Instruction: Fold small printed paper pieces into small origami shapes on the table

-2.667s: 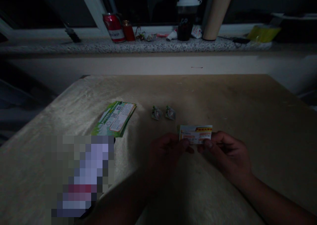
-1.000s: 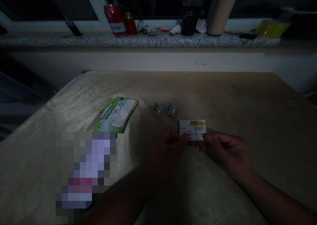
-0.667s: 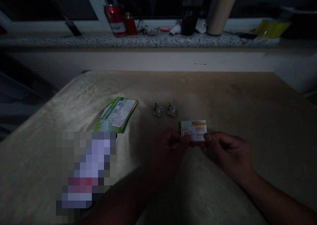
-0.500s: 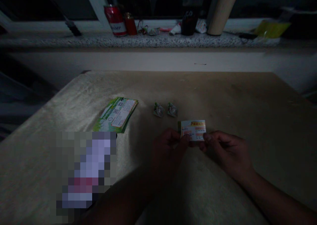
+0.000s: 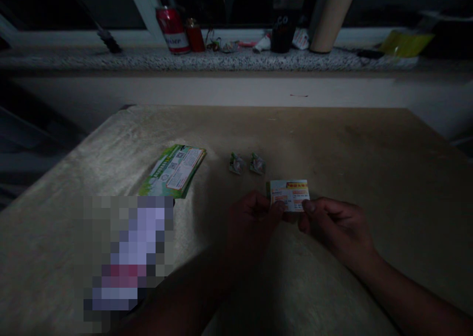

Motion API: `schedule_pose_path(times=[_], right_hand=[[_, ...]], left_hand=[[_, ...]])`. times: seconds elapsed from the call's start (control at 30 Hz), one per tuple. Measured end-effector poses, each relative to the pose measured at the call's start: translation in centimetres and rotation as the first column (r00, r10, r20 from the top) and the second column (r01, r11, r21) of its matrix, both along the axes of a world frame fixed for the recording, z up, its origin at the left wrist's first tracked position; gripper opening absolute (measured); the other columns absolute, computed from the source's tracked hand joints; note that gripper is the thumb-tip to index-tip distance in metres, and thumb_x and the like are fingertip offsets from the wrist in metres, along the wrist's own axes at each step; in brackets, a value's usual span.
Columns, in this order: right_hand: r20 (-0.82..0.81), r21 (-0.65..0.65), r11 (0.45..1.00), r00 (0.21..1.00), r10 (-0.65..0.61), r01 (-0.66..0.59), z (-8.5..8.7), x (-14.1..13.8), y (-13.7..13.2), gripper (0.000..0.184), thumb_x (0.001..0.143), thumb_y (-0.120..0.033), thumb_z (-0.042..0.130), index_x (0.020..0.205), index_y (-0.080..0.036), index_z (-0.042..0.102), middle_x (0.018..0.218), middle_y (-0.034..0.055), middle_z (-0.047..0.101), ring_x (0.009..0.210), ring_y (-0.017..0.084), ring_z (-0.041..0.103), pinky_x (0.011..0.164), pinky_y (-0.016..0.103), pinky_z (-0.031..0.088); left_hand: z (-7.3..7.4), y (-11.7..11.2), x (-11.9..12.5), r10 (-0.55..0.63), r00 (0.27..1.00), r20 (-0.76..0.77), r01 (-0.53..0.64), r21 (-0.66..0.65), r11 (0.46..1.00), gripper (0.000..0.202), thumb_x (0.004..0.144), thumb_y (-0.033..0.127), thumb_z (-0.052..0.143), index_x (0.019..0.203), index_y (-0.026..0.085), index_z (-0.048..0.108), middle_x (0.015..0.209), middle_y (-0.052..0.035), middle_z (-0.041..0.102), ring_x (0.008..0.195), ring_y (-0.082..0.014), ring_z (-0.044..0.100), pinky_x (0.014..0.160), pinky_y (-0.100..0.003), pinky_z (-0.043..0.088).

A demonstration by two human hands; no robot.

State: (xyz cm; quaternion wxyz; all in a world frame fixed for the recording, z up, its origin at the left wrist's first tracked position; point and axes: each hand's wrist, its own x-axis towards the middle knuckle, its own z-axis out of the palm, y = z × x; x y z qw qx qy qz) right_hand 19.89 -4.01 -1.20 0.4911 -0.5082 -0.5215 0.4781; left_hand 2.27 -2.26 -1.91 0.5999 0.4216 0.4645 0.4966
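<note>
Between my two hands is a small printed paper (image 5: 290, 192), white with orange and yellow blocks and a green strip at its left edge. My left hand (image 5: 254, 222) pinches its lower left part, thumb on top. At the lower right corner, my right hand (image 5: 338, 222) grips it between thumb and fingers. Just beyond the hands lie two small folded green-and-white paper pieces, a left one (image 5: 236, 164) and a right one (image 5: 256, 164). A stack of green printed leaflets (image 5: 173, 171) rests to the left of them.
A blurred-out, pixelated object (image 5: 133, 252) lies at the table's left front. Beyond the table (image 5: 369, 144), a granite windowsill (image 5: 221, 62) carries a red can (image 5: 173, 30), a red lighter-like item (image 5: 194, 35), a dark cup (image 5: 284, 25), a cardboard tube (image 5: 332, 16) and a yellow item (image 5: 405, 43).
My right thumb has shifted slightly left on the paper, and my right fingers have moved a little lower. The paper stays held in both hands; the other things have not moved.
</note>
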Motion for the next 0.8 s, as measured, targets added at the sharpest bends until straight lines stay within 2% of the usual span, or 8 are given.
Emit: schedule_pose_path(times=[0.17, 0.37, 0.47, 0.57, 0.8], right_hand=[[0.035, 0.034, 0.998, 0.998, -0.058, 0.057, 0.23, -0.27, 0.01, 0.044, 0.092, -0.048, 0.071, 0.058, -0.021, 0.069, 0.052, 0.0017, 0.065, 0.048, 0.013, 0.059, 0.047, 0.023, 0.049], [0.070, 0.075, 0.994, 0.994, -0.084, 0.078, -0.23, -0.34, -0.32, 0.046, 0.095, -0.046, 0.068, 0.057, -0.020, 0.065, 0.050, 0.0003, 0.062, 0.045, 0.012, 0.054, 0.044, 0.022, 0.044], [0.115, 0.116, 0.990, 0.989, -0.096, 0.082, -0.39, -0.36, -0.47, 0.044, 0.096, -0.043, 0.067, 0.059, -0.020, 0.065, 0.051, -0.0004, 0.061, 0.043, 0.011, 0.051, 0.041, 0.021, 0.040], [0.189, 0.194, 0.980, 0.979, -0.077, 0.039, -0.34, -0.45, -0.44, 0.038, 0.097, -0.036, 0.065, 0.063, -0.020, 0.066, 0.051, -0.0014, 0.060, 0.042, 0.010, 0.050, 0.041, 0.022, 0.039], [0.344, 0.354, 0.929, 0.939, -0.019, -0.111, 0.25, -0.57, -0.25, 0.031, 0.098, -0.022, 0.061, 0.069, -0.020, 0.068, 0.056, -0.0025, 0.062, 0.044, 0.009, 0.052, 0.042, 0.021, 0.039]], left_hand=[[0.29, 0.00, 0.17, -0.026, 0.997, 0.071, 0.031, -0.062, 0.998, 0.029, 0.081, 0.033, 0.081, 0.070, 0.020, 0.058, 0.068, -0.0039, 0.079, 0.067, -0.0215, 0.078, 0.067, -0.033, 0.062], [0.24, 0.05, 0.22, -0.022, 0.989, 0.144, 0.032, -0.072, 0.997, 0.036, 0.076, 0.033, 0.086, 0.071, 0.022, 0.052, 0.066, -0.0014, 0.076, 0.061, -0.0189, 0.076, 0.061, -0.029, 0.060], [0.19, 0.14, 0.25, -0.036, 0.978, 0.207, 0.060, -0.108, 0.992, 0.046, 0.068, 0.027, 0.092, 0.090, 0.022, 0.053, 0.077, -0.0008, 0.078, 0.064, -0.0187, 0.076, 0.062, -0.029, 0.061], [0.09, 0.12, 0.48, -0.066, 0.959, 0.275, 0.115, -0.166, 0.979, 0.075, 0.061, 0.018, 0.095, 0.118, 0.022, 0.048, 0.087, -0.0017, 0.080, 0.071, -0.0190, 0.077, 0.068, -0.030, 0.063], [-0.67, 0.25, 0.80, -0.052, 0.950, 0.307, 0.124, -0.219, 0.968, 0.102, 0.058, 0.011, 0.093, 0.144, 0.023, 0.040, 0.087, -0.0005, 0.077, 0.069, -0.0189, 0.074, 0.062, -0.028, 0.059]])
